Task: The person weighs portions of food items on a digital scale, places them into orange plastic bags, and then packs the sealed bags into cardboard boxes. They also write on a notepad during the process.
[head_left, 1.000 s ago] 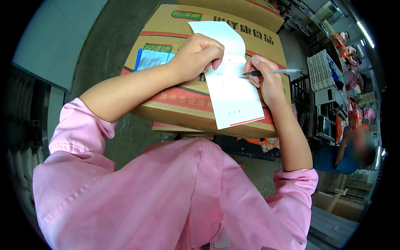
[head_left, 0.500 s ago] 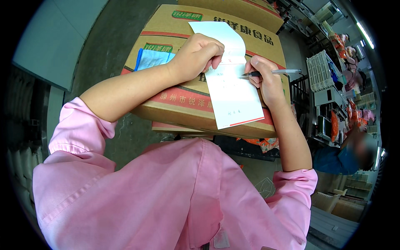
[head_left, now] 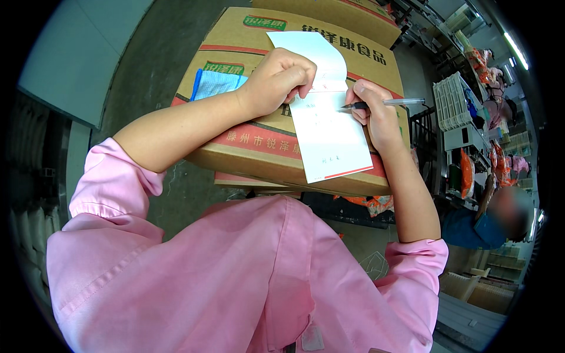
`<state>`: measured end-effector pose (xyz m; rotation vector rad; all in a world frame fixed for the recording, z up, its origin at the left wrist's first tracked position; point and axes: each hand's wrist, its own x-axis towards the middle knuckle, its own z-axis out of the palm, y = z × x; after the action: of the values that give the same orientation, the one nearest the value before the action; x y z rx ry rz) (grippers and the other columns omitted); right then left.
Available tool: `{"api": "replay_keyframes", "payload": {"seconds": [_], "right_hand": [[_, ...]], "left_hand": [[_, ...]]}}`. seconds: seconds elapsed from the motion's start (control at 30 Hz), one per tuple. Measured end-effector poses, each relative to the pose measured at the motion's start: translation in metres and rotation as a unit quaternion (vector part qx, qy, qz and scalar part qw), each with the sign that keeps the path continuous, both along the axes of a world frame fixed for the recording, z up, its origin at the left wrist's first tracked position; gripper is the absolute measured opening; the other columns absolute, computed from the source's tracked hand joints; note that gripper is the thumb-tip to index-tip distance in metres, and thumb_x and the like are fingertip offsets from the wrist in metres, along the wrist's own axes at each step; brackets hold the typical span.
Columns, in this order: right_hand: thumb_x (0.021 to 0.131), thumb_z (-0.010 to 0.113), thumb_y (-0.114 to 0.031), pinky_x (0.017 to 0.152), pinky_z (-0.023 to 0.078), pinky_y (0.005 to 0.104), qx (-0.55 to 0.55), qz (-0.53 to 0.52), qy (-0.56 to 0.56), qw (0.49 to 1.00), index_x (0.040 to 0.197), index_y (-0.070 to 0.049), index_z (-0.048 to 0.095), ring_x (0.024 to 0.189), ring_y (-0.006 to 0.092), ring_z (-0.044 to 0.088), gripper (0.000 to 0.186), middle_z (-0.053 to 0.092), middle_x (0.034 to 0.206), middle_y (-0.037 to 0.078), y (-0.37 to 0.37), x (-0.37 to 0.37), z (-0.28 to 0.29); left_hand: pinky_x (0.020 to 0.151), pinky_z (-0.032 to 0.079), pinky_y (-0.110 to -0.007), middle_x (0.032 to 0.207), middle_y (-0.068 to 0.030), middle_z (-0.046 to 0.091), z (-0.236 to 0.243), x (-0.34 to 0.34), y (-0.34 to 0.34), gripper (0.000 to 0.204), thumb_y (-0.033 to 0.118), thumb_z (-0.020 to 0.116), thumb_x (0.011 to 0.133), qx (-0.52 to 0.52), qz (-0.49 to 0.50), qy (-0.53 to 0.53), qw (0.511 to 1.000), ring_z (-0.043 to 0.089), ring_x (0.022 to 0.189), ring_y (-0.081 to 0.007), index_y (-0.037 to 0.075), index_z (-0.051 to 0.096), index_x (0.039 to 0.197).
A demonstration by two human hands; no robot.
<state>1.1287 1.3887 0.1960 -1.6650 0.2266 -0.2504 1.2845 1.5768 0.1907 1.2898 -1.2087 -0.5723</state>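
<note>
A long white paper sheet (head_left: pixel 332 138), creased across, with a red strip at its near end and small handwriting, lies on a brown cardboard box (head_left: pixel 265 159). In my right hand (head_left: pixel 376 112) is a pen (head_left: pixel 406 102) with a clear barrel and dark grip, its tip at the middle of the sheet. My left hand (head_left: pixel 281 79) rests on the sheet's left edge, fingers curled into a loose fist; nothing shows in them. A light-blue cloth with a dark-blue edge (head_left: pixel 218 85) lies on the box left of that hand, partly behind the wrist.
Another cardboard box (head_left: pixel 335 15) stands beyond this one. To the right are a white plastic crate (head_left: pixel 450 103), orange packages (head_left: pixel 467 173) and a person in a blue top (head_left: pixel 477 229). A pale panel (head_left: pixel 82 53) is on the left.
My hands, the pen and the paper stay almost still. At the right, the person in blue has shifted slightly, and an arm there has moved.
</note>
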Motion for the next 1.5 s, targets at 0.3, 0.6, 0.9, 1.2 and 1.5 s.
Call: {"api": "replay_keyframes", "payload": {"seconds": [0.3,0.6,0.9,1.2,1.5], "right_hand": [[0.097,0.05,-0.022,0.05,0.026,0.0204,0.002,0.003,-0.001,1.0,0.076,-0.002,0.061,0.055,0.0034,0.035,0.031,0.049,0.064,-0.003,0.0,0.001,0.0],[0.097,0.05,-0.021,0.049,0.024,0.0211,-0.005,-0.002,0.002,1.0,0.076,-0.002,0.061,0.053,0.0037,0.033,0.03,0.043,0.059,-0.004,-0.001,0.002,-0.003],[0.096,0.05,-0.021,0.049,0.024,0.0211,-0.003,0.002,-0.005,1.0,0.077,-0.002,0.061,0.052,0.0037,0.033,0.03,0.042,0.059,-0.004,-0.001,0.003,-0.003],[0.096,0.05,-0.02,0.049,0.024,0.0212,-0.013,0.001,-0.004,1.0,0.077,-0.002,0.061,0.053,0.0037,0.033,0.028,0.042,0.058,-0.005,0.001,0.003,-0.001],[0.096,0.05,-0.019,0.049,0.024,0.0212,-0.015,0.006,0.006,1.0,0.077,-0.002,0.061,0.052,0.0036,0.032,0.028,0.041,0.057,-0.005,0.0,0.003,-0.001]], "left_hand": [[0.047,0.033,-0.024,0.054,0.0014,0.042,-0.001,-0.003,-0.002,0.023,0.003,0.047,0.082,-0.035,0.014,-0.02,0.999,0.037,0.048,-0.0062,0.004,0.044,0.059],[0.046,0.033,-0.025,0.054,0.0006,0.042,-0.002,-0.001,-0.002,0.021,0.004,0.047,0.079,-0.042,-0.009,-0.002,0.999,0.037,0.049,-0.0068,0.003,0.044,0.058],[0.045,0.032,-0.024,0.053,0.0007,0.045,0.002,-0.007,-0.005,0.03,0.008,0.051,0.088,0.012,0.05,-0.026,0.998,0.039,0.048,-0.006,0.003,0.047,0.059],[0.047,0.034,-0.026,0.052,-0.0013,0.048,0.003,-0.008,-0.006,0.038,0.017,0.046,0.092,0.016,0.073,0.012,0.997,0.042,0.048,-0.0084,0.003,0.05,0.057],[0.046,0.033,-0.025,0.051,-0.0039,0.046,0.0,0.002,-0.002,0.036,0.017,0.039,0.087,0.009,-0.002,0.002,1.0,0.039,0.047,-0.0088,0.002,0.049,0.056]]}}
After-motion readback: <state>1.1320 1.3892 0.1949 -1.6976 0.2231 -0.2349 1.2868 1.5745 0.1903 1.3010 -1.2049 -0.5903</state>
